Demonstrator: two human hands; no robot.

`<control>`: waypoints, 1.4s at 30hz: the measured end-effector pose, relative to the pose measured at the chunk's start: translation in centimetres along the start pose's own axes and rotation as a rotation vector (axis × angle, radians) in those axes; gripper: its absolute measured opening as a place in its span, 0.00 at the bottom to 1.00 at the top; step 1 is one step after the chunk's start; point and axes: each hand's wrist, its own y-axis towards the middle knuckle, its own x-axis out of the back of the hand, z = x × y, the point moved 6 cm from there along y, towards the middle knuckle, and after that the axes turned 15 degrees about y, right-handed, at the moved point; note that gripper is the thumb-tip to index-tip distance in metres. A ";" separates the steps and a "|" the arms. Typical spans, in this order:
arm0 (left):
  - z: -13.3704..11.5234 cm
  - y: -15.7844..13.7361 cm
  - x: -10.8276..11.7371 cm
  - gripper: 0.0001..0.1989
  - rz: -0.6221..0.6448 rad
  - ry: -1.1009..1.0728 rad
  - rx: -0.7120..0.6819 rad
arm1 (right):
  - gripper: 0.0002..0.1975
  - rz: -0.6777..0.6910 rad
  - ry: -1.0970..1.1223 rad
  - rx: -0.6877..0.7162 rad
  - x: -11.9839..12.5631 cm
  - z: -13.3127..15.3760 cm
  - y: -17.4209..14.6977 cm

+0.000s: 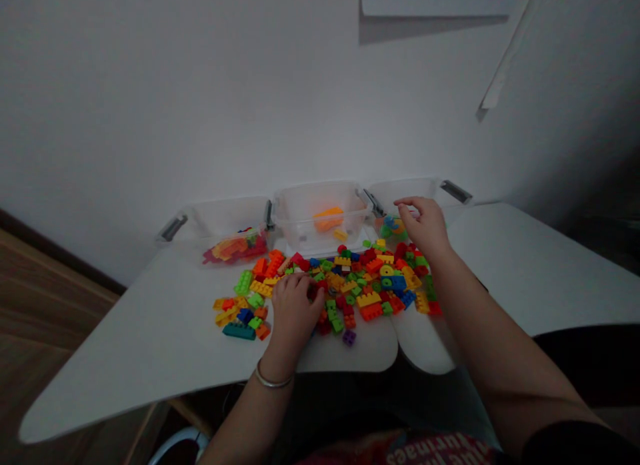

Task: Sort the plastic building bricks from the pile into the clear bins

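A pile of colourful toy building bricks is spread over the white table. My left hand, a silver bangle at its wrist, is at the left part of the pile. Its fingers curl down among the bricks, with red showing between fingers and thumb; what it grips is hidden. My right hand is raised over the front of the right clear bin. Its index finger stretches out and the thumb stands apart, with nothing visible between them. Green and blue pieces show inside that bin.
The middle clear bin holds orange and yellow pieces. Red and orange pieces lie in the left clear bin. All bins stand against the white wall. A purple brick lies near the table's front edge.
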 end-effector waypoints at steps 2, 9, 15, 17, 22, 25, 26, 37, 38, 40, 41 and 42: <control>-0.1 0.0 0.0 0.09 0.007 -0.004 0.002 | 0.13 -0.042 0.145 -0.018 0.3 1.3 -1.0; -0.2 0.2 -0.1 0.09 0.019 -0.005 -0.003 | 0.07 0.373 0.305 0.172 -4.2 7.7 -6.9; -0.2 0.1 -0.2 0.09 -0.008 -0.028 -0.011 | 0.06 0.654 0.189 0.309 -8.3 9.2 -11.7; -0.2 0.1 -0.1 0.08 -0.015 -0.035 -0.014 | 0.07 0.668 0.159 0.319 -8.8 8.9 -12.3; -0.3 0.1 0.0 0.08 -0.011 -0.032 -0.009 | 0.07 0.677 0.083 0.338 -9.2 8.7 -13.0; -0.3 0.1 -0.1 0.08 -0.004 -0.024 -0.016 | 0.08 0.671 0.068 0.316 -9.2 8.7 -13.0; -0.3 0.2 -0.1 0.08 -0.004 -0.023 -0.017 | 0.08 0.670 0.064 0.310 -9.2 8.7 -13.0; -0.4 0.1 0.1 0.08 -0.015 -0.024 -0.022 | 0.04 0.656 0.130 0.289 -9.5 8.3 -12.9; -0.4 0.1 0.1 0.08 -0.011 -0.025 -0.021 | 0.03 0.657 0.141 0.288 -9.5 8.3 -12.9; -0.3 0.1 0.0 0.09 -0.007 -0.029 -0.017 | 0.04 0.655 0.165 0.288 -9.5 8.3 -12.8; -0.3 0.1 0.0 0.09 -0.008 -0.032 -0.017 | 0.04 0.652 0.178 0.287 -9.4 8.3 -12.8; -0.3 0.1 0.0 0.09 -0.009 -0.033 -0.018 | 0.05 0.645 0.190 0.285 -9.4 8.4 -12.7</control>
